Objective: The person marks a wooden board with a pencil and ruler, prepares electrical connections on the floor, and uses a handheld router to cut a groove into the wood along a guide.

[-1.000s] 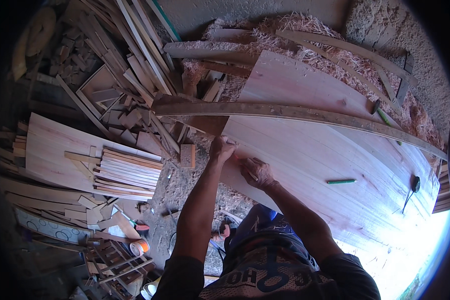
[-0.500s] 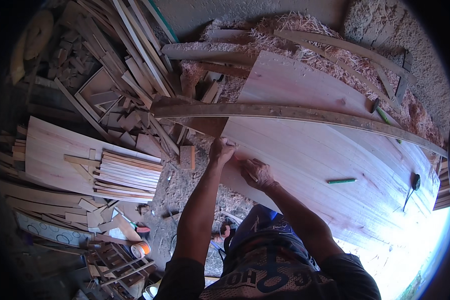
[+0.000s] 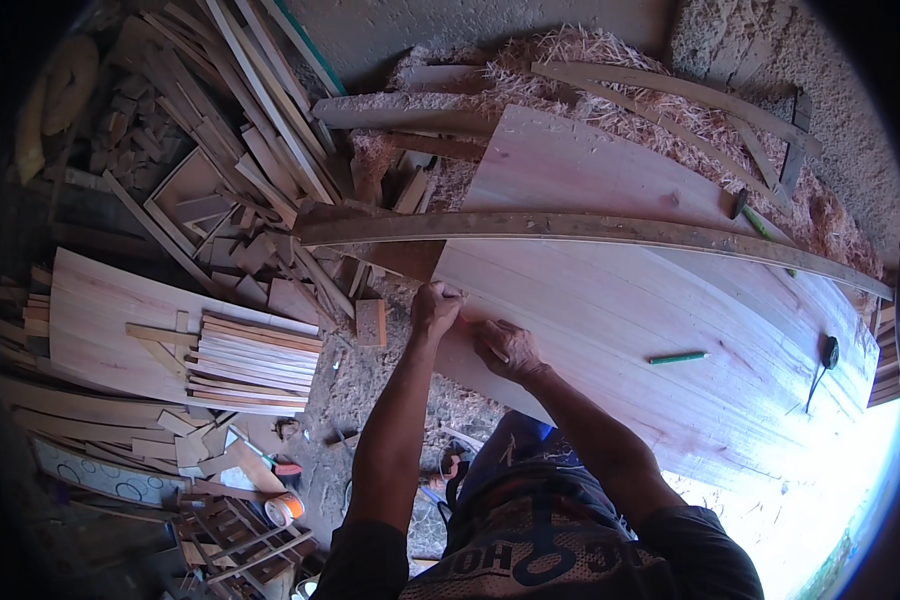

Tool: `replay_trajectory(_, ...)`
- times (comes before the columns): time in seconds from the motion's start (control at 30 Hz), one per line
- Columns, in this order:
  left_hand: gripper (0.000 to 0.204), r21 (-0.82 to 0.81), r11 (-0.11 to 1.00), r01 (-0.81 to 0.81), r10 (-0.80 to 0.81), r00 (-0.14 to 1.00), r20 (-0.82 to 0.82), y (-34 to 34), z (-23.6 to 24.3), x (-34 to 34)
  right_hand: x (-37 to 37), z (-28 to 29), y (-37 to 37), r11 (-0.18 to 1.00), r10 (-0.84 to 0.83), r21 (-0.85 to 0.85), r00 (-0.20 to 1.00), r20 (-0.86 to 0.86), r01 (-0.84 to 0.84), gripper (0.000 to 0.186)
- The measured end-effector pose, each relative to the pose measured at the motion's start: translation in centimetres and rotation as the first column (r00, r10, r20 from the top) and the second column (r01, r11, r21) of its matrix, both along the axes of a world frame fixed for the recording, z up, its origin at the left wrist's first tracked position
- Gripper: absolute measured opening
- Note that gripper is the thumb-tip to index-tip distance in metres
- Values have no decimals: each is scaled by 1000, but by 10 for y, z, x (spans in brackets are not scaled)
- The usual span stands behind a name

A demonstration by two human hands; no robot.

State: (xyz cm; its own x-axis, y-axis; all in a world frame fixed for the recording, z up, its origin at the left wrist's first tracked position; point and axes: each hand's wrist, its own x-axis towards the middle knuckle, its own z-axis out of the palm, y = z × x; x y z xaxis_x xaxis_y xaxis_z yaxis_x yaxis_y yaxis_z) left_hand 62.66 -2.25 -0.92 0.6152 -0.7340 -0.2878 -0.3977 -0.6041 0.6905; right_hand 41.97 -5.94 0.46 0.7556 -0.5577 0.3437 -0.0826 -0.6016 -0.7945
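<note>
Here I see the left hand at the nine-o'clock edge of the pale board, the right hand at the left's four o'clock; fingers curled, whether clamped I can't tell. I'd want both wrists steady.

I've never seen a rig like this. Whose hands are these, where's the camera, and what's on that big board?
There's no machine: these are a person's bare left hand and right hand. One fisheye camera on their head looks down, so straight edges bend. Both hands are curled at the left part of a broad pale wooden board. On it lie a green pencil and, farther right, a small black object. A long brown bar crosses it. I can't tell what either hand holds.
</note>
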Motion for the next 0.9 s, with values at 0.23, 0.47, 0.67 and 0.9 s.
replay_trajectory(0.23, 24, -2, 1000, 3, -2, 989, 150, -17, 1, -9, -44, -7, -33, 990, -143, 2, 985, 98, 144, 27)
replay_trajectory(0.47, 29, -16, 1000, 7, -5, 988, 154, -54, -12, -4, -45, 0, -36, 970, -242, 27, 970, -19, 242, 35)
replay_trajectory(0.67, 26, -48, 999, 9, -3, 993, 122, -61, -25, -2, -47, -1, -39, 971, -239, 24, 971, -25, 239, 36)
replay_trajectory(0.9, 21, -57, 998, 24, -19, 995, 99, -60, -27, 4, -45, 0, -38, 975, -222, 8, 975, 1, 222, 37)
